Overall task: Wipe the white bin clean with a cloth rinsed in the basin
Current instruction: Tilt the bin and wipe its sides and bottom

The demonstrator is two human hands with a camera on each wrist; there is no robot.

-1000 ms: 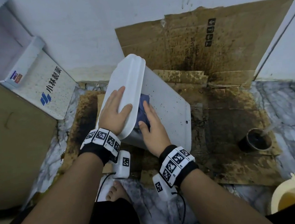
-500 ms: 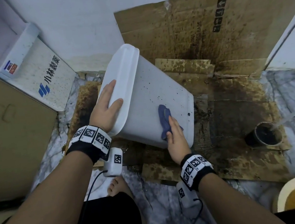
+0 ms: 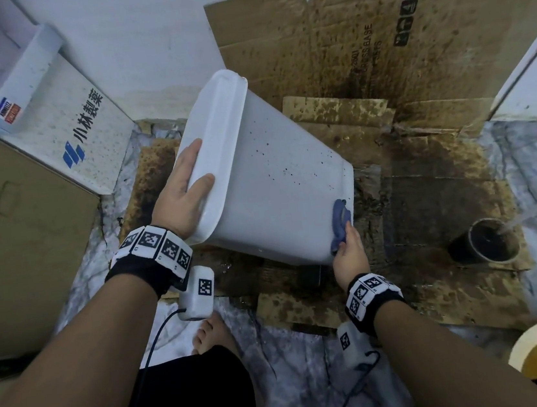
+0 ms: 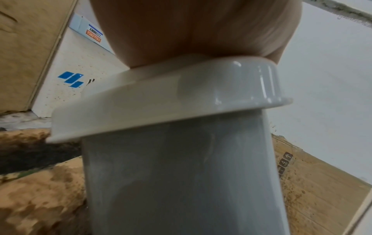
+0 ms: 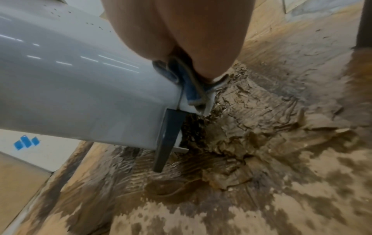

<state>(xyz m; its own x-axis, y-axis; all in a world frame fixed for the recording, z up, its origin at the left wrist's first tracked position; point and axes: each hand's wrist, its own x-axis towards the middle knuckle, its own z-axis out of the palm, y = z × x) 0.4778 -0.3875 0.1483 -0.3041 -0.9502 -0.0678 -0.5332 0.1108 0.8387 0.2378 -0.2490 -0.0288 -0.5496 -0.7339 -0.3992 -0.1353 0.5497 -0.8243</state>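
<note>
Head view: white bin (image 3: 278, 182) tilted on stained cardboard (image 3: 427, 184) at center — left hand (image 3: 184, 193) clamped on its lid rim at 9 o'clock, right hand (image 3: 349, 254) pressing blue cloth (image 3: 339, 225) against base corner; basin (image 3: 527, 340) at 4 o'clock.

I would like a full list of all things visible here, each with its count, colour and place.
white bin: one, white with dark specks, tilted on the stained cardboard, centre
cloth: one, blue, pressed to the bin's bottom edge
stained cardboard: several sheets, brown, on the floor and against the wall
dark cup: one, black, on the cardboard, right
basin: one, cream, brownish water inside, lower right corner
printed box: one, white with blue logo, upper left
brown board: one, tan, far left
left hand: holds the bin's lid rim
right hand: grips the cloth
foot: one, bare, on the marble floor
</note>
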